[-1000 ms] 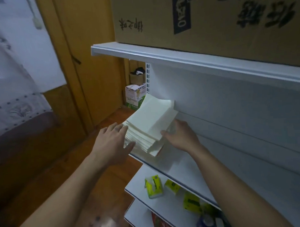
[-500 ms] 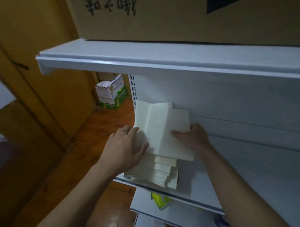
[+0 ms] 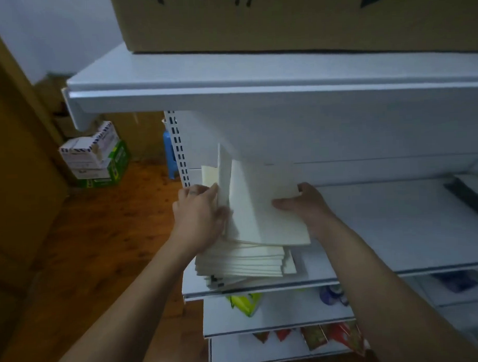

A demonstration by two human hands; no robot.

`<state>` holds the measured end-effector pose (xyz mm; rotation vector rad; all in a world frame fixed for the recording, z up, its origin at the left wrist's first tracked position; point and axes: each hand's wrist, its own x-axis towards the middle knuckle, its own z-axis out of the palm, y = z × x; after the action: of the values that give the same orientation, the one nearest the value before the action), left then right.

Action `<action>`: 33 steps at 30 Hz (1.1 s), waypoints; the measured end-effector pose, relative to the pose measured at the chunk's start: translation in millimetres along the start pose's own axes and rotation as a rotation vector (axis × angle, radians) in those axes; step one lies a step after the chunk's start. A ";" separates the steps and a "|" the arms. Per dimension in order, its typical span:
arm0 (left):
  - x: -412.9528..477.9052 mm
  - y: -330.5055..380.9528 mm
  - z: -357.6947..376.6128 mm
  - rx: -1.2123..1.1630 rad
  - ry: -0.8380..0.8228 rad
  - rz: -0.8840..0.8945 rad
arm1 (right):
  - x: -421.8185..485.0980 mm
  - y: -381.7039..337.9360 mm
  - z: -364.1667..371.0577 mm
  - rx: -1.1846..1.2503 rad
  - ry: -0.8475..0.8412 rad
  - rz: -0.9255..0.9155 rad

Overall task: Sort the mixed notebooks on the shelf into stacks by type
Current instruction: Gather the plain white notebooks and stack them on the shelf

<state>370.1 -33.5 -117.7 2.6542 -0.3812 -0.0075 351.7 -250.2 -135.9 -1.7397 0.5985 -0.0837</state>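
The left hand's [image 3: 200, 217] fingertips are hidden behind a thin cream piece [image 3: 223, 176] standing on edge, cover or whole notebook I cannot tell, which it pinches at the 9 o'clock side of a stack of flat, matte cream paper notebooks [image 3: 243, 262]. The right hand [image 3: 306, 203], at 3 o'clock, grips the tilted top notebook [image 3: 266, 212], thumb on its cover, fingers out of sight beneath. The stack sits at the left end of a smooth white metal shelf [image 3: 383, 230]; dark print on its lowest books is unreadable. At 12 o'clock a brown cardboard box [image 3: 281, 17] is cut off. At 6 o'clock, lower shelves hold blurred yellow-green [image 3: 245, 302] and red packets [image 3: 332, 334].
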 end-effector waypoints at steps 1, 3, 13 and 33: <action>0.7 1.3 -1.8 -0.028 -0.024 0.026 | -5.0 0.5 -1.7 0.062 0.014 0.012; 0.4 3.8 -3.9 -0.074 -0.091 0.071 | -13.3 3.6 -10.1 0.194 0.022 0.051; 1.3 -22.3 -1.5 -0.205 -0.038 -0.124 | -15.3 5.8 -54.6 0.326 -0.213 0.104; 9.9 21.5 -4.0 -0.156 -0.052 -0.263 | 10.6 32.3 -67.4 0.361 -0.368 0.072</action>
<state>374.2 -52.9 -104.1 2.5335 -0.0435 -0.1818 324.9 -319.3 -150.8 -1.3379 0.3480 0.1682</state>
